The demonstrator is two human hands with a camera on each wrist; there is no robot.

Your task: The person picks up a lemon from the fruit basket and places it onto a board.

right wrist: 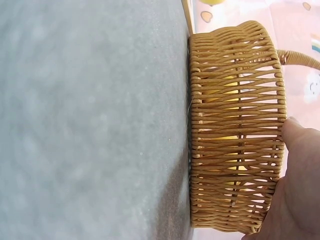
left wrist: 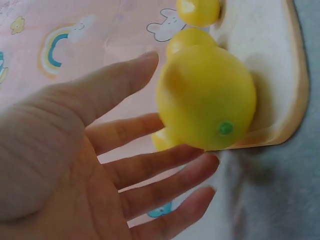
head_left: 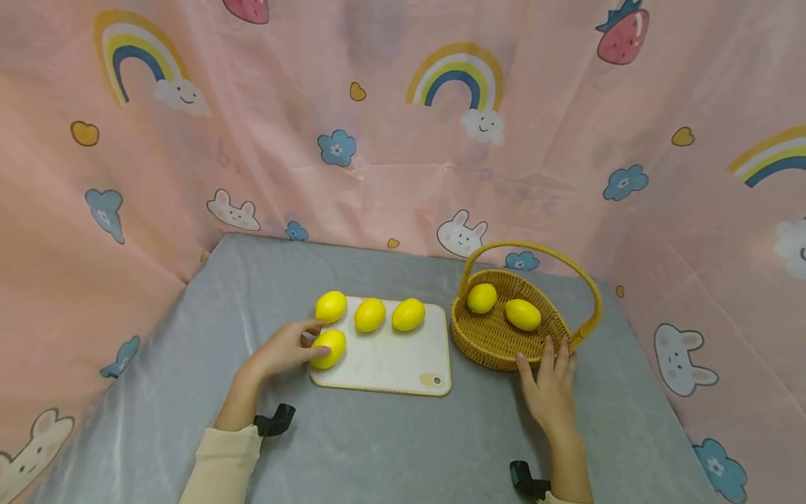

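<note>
In the head view my left hand (head_left: 285, 348) is at the near-left lemon (head_left: 329, 349) on the white board (head_left: 384, 359), thumb and fingers spread around it. The left wrist view shows the fingers of this hand (left wrist: 120, 155) loosely extended beside and behind the lemon (left wrist: 207, 97), with a gap between thumb and fruit. My right hand (head_left: 552, 392) holds the near-right rim of the wicker basket (head_left: 491, 346), its fingers over the edge. In the right wrist view the thumb of that hand (right wrist: 302, 170) lies on the basket's rim (right wrist: 281, 95). Two lemons (head_left: 481, 298) (head_left: 522, 315) lie inside.
Three more lemons (head_left: 330, 306) (head_left: 369, 315) (head_left: 408, 314) stand in a row along the board's far edge. The basket's arched handle (head_left: 535, 246) rises beside my right hand. Grey cloth (head_left: 390, 441) covers the table, and a pink patterned curtain (head_left: 390, 196) hangs behind and at the sides.
</note>
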